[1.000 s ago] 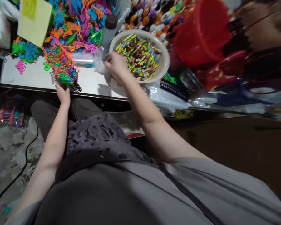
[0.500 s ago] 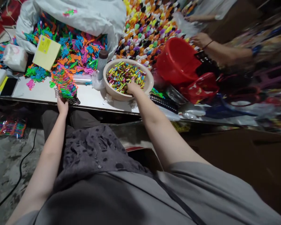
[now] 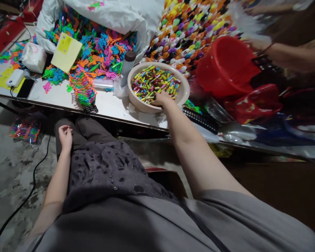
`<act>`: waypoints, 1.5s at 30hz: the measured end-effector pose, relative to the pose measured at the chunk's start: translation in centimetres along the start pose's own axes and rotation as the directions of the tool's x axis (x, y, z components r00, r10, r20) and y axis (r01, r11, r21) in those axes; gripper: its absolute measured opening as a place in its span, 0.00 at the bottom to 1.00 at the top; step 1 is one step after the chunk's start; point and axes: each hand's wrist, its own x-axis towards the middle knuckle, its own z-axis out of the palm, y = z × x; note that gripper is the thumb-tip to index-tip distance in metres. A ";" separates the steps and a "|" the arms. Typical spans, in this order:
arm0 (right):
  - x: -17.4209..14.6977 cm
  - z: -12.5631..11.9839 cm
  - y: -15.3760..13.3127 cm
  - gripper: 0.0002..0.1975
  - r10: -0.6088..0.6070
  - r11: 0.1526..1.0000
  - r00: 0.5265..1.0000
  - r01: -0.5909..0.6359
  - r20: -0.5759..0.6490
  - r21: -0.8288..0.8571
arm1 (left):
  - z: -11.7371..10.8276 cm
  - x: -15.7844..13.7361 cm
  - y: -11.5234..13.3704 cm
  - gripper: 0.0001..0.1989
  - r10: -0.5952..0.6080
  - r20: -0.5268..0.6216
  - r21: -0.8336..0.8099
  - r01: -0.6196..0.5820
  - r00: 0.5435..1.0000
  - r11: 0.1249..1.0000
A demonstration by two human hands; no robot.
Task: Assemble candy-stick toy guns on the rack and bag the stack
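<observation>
My right hand point(image 3: 162, 98) reaches into a cream plastic bowl point(image 3: 184, 94) full of small yellow, blue and dark red striped pieces point(image 3: 149, 84). Its fingers are spread on the pieces near the bowl's front edge; whether any piece is between them is hidden. My left hand point(image 3: 65, 137) rests above my lap, below the table edge, its fingers loosely curled and nothing visible in them. On the table above it, a stack of orange, green and pink plastic pieces point(image 3: 82, 87) leans on a small black rack point(image 3: 90, 109).
A white sack point(image 3: 118, 15) spills colourful plastic pieces point(image 3: 94, 52) behind a notepad point(image 3: 66, 52) and a bottle point(image 3: 128, 63). A red bucket point(image 3: 212, 66) stands right of the bowl, before a heap of small multicoloured pieces point(image 3: 183, 31). Another person's arm point(image 3: 291, 56) reaches in at right.
My left hand has left the black rack and dropped back over my lap. My right hand stays in the bowl, its fingers more spread. The view has shifted left.
</observation>
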 end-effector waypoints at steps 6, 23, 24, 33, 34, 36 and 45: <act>-0.4 -0.1 -0.4 0.35 0.100 0.993 0.995 -0.099 0.005 -0.058 | 0.2 -0.2 0.6 0.07 -0.042 -0.074 -0.054 0.038 0.996 0.998; -1.9 -0.5 -1.0 0.21 0.108 0.994 0.955 -0.105 -0.277 0.028 | -2.7 -3.7 -0.7 0.07 -0.133 -0.212 -0.092 0.116 0.968 0.989; -1.8 -0.6 -1.0 0.21 0.124 0.992 0.952 -0.118 -0.279 0.039 | -2.7 -3.6 -0.7 0.07 -0.130 -0.219 -0.096 0.111 0.967 0.989; -1.7 -0.8 -0.6 0.22 0.226 0.956 0.935 -0.161 -0.272 0.244 | -1.5 -2.6 -1.4 0.06 -0.182 -0.182 -0.072 0.171 0.966 0.983; -1.7 -0.9 -0.6 0.23 0.245 0.951 0.928 -0.174 -0.280 0.258 | -1.4 -2.0 -1.6 0.06 -0.186 -0.168 -0.060 0.178 0.968 0.982; -1.4 -1.0 -0.7 0.23 0.267 0.949 0.914 -0.196 -0.306 0.246 | -1.1 -0.6 -2.2 0.06 -0.169 -0.135 -0.005 0.170 0.976 0.985; -0.2 -0.8 -0.6 0.14 0.103 0.980 0.981 -0.072 -0.163 0.188 | -0.6 6.4 -6.9 0.07 0.038 -0.005 0.316 -0.035 0.999 0.948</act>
